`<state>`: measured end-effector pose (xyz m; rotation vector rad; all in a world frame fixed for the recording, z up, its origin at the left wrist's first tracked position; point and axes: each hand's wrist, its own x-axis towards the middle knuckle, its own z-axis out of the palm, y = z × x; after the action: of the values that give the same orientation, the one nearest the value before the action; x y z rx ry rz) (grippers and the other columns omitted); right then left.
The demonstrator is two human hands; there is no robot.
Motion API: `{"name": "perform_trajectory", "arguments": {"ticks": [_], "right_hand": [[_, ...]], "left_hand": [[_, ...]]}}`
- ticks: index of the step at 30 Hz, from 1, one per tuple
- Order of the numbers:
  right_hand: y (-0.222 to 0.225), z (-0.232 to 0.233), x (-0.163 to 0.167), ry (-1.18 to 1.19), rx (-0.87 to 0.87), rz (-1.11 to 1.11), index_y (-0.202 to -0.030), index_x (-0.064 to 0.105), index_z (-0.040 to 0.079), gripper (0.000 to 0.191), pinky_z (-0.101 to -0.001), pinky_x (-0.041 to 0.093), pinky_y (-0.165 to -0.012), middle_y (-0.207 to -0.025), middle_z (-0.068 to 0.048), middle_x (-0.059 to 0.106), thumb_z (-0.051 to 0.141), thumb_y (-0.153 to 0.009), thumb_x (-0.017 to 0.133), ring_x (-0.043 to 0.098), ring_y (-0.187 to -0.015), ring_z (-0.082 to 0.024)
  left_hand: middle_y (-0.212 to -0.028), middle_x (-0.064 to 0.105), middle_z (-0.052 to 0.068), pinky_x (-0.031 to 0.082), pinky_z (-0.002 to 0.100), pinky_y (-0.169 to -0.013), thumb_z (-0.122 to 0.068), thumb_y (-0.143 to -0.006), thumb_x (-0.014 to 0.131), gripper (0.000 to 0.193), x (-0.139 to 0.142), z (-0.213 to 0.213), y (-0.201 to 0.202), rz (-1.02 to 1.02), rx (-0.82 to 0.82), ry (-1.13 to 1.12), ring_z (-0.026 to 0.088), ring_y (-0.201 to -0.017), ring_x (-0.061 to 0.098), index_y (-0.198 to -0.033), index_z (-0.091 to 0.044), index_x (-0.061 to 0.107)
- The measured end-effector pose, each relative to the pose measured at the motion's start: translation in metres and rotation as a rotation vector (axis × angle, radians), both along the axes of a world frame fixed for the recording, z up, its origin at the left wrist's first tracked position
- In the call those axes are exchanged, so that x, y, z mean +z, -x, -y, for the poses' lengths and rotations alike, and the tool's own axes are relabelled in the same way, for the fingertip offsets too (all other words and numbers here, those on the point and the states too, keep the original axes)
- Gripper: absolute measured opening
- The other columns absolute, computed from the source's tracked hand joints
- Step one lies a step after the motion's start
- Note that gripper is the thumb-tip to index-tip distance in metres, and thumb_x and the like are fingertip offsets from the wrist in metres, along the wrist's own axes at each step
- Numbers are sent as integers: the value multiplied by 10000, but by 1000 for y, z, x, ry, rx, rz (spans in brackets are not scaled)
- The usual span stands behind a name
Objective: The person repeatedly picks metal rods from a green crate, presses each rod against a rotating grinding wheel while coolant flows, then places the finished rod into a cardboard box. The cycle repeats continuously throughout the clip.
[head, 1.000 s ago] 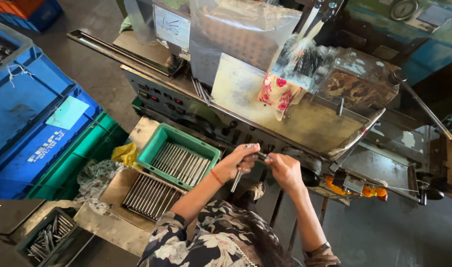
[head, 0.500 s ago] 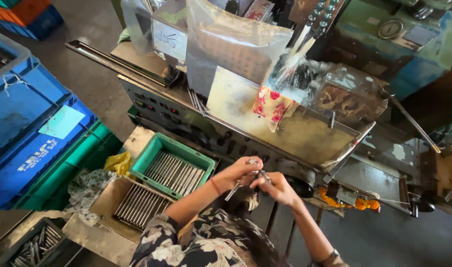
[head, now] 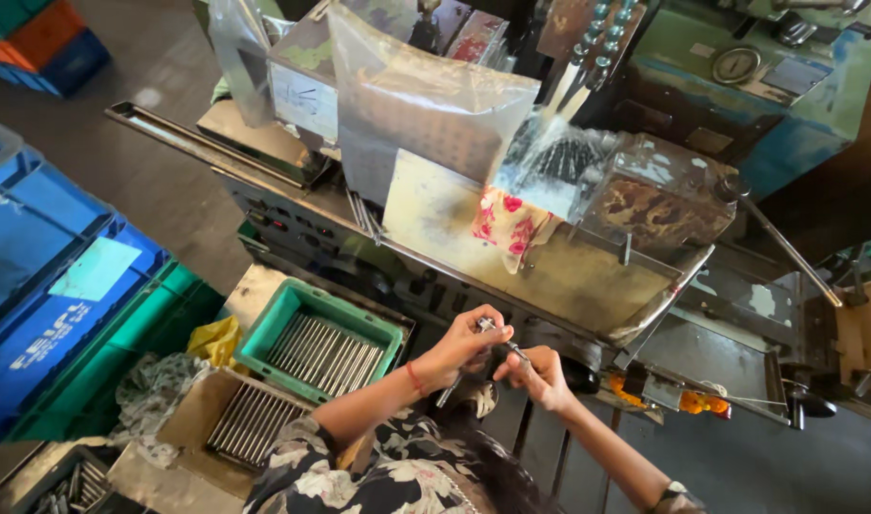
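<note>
Head view. The left hand (head: 464, 345) and the right hand (head: 538, 373) are meeting in front of the machine (head: 550, 247), just below its front edge. The fingers of both hands are pinching a thin metal rod (head: 497, 338): the left fingers are closing on its upper-left end, and the right fingers are gripping it near its lower-right end. A second slim metal piece (head: 447, 392) is hanging below the left hand; how it is being held cannot be told. To the left of the hands, a green tray (head: 307, 303) is sitting against the machine's lower front, carrying a row of metal rods (head: 321, 350) lying side by side. Just below and left of it, a cardboard box (head: 193, 419) is holding a similar row of rods. Blue crates (head: 45, 286) are standing along the left edge of the floor. A patterned red-and-white cloth (head: 507, 227) is lying on the machine's top plate beside a clear plastic sheet (head: 426, 114).
</note>
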<state>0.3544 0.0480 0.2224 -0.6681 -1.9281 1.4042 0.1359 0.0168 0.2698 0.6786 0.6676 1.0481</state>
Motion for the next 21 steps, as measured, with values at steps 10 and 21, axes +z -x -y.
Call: {"name": "perform_trajectory", "arguments": {"ticks": [10, 21], "right_hand": [[-8, -91, -34, 180, -355, -278, -719, 758, -64, 561, -275, 337, -459, -536, -31, 602, 390, -1015, 616, 479, -477, -96], [-259, -294, 50, -941, -793, 576, -1066, 770, 146, 118, -372, 533, -655, -928, -77, 716, 114, -1017, 668, 688, -764, -272]], "left_hand": [[-554, 403, -96, 175, 227, -368, -261, -949, 743, 199, 20, -127, -27, -135, -67, -61, 14, -398, 304, -892, -178, 572], [-559, 422, -81, 303, 230, -355, -182, -888, 762, 197, -30, -437, -141, 114, -137, 103, 39, -397, 381, -830, -178, 574]]}}
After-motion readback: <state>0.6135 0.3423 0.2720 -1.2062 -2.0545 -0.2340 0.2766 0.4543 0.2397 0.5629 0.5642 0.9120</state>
